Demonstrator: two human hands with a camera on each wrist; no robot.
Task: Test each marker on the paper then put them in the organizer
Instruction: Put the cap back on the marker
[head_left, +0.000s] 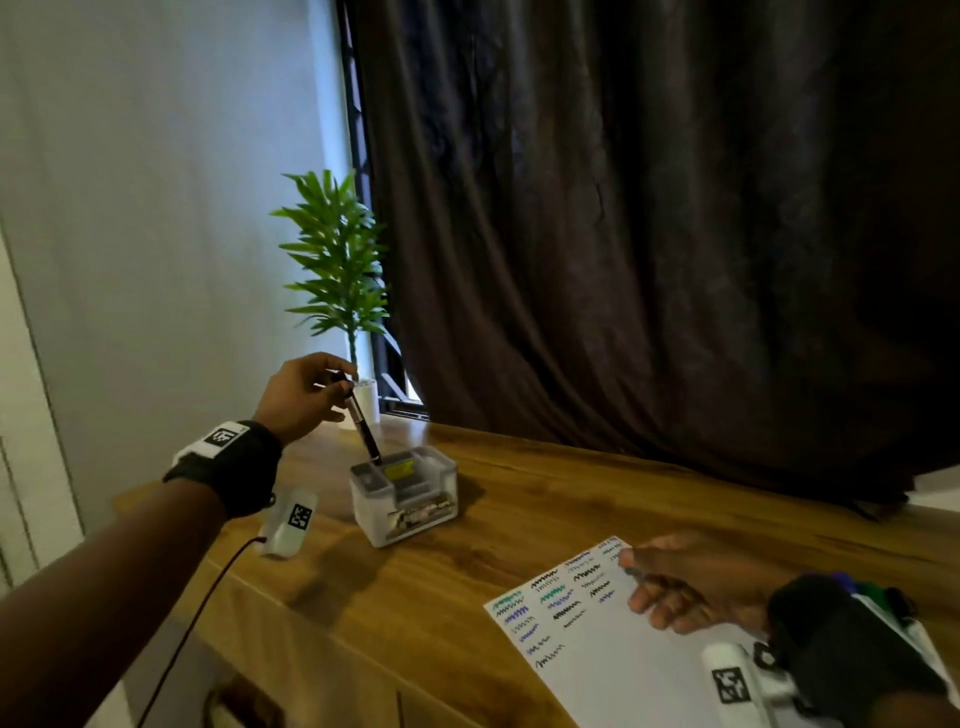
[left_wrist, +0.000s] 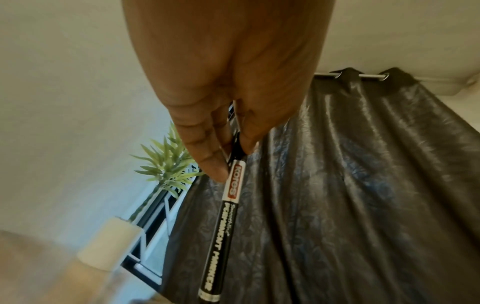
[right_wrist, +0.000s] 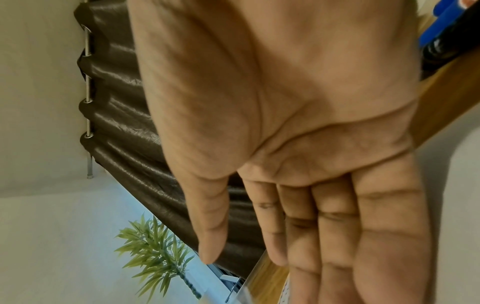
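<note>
A clear plastic organizer (head_left: 375, 512) with several compartments stands on the wooden table (head_left: 545, 499). My left hand (head_left: 347, 383) pinches the top of a black permanent marker (head_left: 365, 427), which stands tilted with its lower end inside a back compartment of the organizer. The left wrist view shows my left hand's fingertips (left_wrist: 217, 172) on the black marker (left_wrist: 228, 218). My right hand (head_left: 640, 582) rests on the white paper (head_left: 613, 654) with fingers straight and holds nothing; its open palm fills the right wrist view (right_wrist: 246, 261). The paper carries several coloured squiggles (head_left: 558, 597).
Blue, green and black markers (head_left: 860, 590) lie behind my right wrist, with the blue ones (right_wrist: 441, 22) also at the right wrist view's top corner. A potted plant (head_left: 337, 270) stands behind the organizer by a dark curtain (head_left: 649, 234). The table's front edge runs lower left.
</note>
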